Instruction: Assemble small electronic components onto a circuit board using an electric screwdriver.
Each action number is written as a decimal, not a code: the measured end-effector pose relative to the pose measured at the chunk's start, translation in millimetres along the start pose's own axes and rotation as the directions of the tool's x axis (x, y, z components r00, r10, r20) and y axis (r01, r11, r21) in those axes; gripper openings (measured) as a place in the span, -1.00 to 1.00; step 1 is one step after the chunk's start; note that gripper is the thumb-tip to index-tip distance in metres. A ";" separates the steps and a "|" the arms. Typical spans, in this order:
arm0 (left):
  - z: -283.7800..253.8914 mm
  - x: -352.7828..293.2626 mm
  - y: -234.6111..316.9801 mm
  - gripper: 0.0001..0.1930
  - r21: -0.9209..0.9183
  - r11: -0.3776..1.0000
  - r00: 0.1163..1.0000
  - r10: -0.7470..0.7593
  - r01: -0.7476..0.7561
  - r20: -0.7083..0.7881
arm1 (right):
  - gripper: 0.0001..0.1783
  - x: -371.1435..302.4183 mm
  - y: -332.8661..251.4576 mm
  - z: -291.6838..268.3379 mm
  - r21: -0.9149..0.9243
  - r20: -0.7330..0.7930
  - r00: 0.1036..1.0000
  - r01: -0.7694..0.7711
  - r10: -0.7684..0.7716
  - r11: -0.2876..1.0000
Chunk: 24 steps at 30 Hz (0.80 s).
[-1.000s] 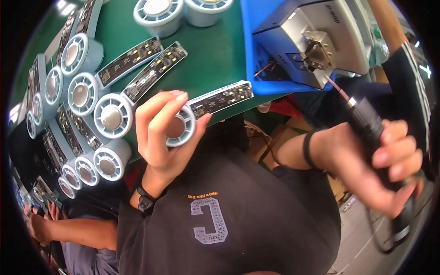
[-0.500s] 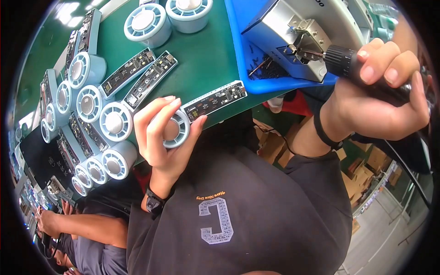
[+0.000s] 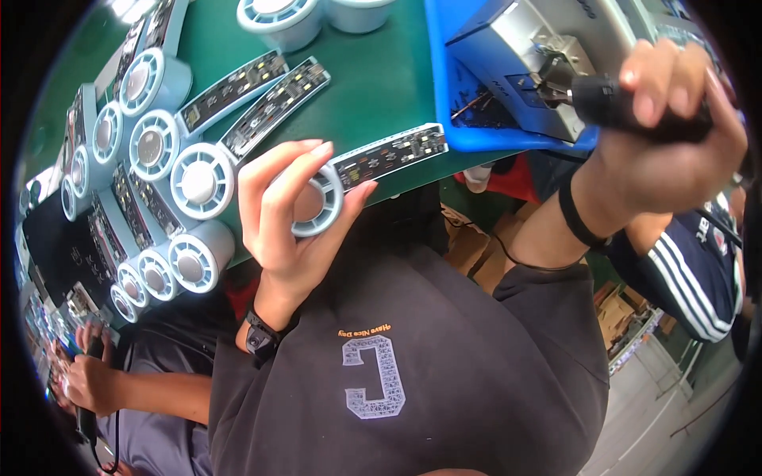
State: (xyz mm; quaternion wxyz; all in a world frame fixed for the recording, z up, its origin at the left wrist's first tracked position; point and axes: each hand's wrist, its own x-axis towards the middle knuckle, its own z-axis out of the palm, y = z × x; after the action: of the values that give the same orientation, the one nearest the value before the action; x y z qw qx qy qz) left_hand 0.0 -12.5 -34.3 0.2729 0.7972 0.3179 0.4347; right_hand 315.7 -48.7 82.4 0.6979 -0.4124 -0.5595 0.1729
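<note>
The device [image 3: 361, 169] is resting in the left hand [image 3: 278, 218], near the front edge of the green table [image 3: 381, 87]; whether its handle is touching the table, I cannot tell. The fingers are curling around its round head, the thumb is holding from the opposite side, and so they are clamping on it. The handle is pointing to the right and showing its dark board. The right hand [image 3: 663, 151], somewhat blurred, is wrapping its fingers around a black screwdriver [image 3: 607, 103]. Its shaft is pointing into the front of a silver machine [image 3: 508, 51]; I cannot tell if they are touching.

The machine is bearing small markings, and the dark shirt [image 3: 476, 357] is carrying small orange writing and a big grey character. The machine is standing in a blue tray [image 3: 484, 143]. More devices [image 3: 198, 184] are lying at the left. Below the table, boxes [image 3: 468, 244] are showing, and a co-worker's hand [image 3: 91, 382] is holding a dark tool.
</note>
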 end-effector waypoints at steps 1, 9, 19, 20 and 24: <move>-0.2 2.4 -0.5 -0.36 -0.024 0.999 1.000 0.028 -0.028 -0.002 | -0.73 -4.8 -8.2 8.8 0.046 -0.062 0.997 -0.050 0.053 0.998; 5.8 4.2 -20.4 -0.34 -0.153 0.980 0.992 0.122 -0.127 -0.044 | -0.79 -43.7 -29.1 58.0 0.166 0.030 0.987 -0.161 0.158 0.973; 12.1 -2.8 -28.5 -0.38 -0.198 0.962 0.979 0.170 -0.189 -0.108 | -0.69 -61.4 -34.0 87.7 0.118 0.228 0.967 -0.143 0.113 0.983; 11.2 -2.7 -27.5 -0.39 -0.195 0.963 0.980 0.172 -0.189 -0.101 | -0.66 -62.9 -34.4 91.0 0.110 0.243 0.964 -0.134 0.104 0.985; 10.2 -2.3 -26.6 -0.41 -0.191 0.963 0.981 0.174 -0.188 -0.085 | -0.63 -64.6 -31.5 102.9 0.109 0.274 0.957 -0.127 0.092 0.986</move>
State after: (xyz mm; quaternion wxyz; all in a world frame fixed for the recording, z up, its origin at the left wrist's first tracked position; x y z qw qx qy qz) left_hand 0.8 1.4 -59.3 0.2993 0.7765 0.2077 0.5142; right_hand 193.4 -73.7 68.9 0.6298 -0.3709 -0.6128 0.3004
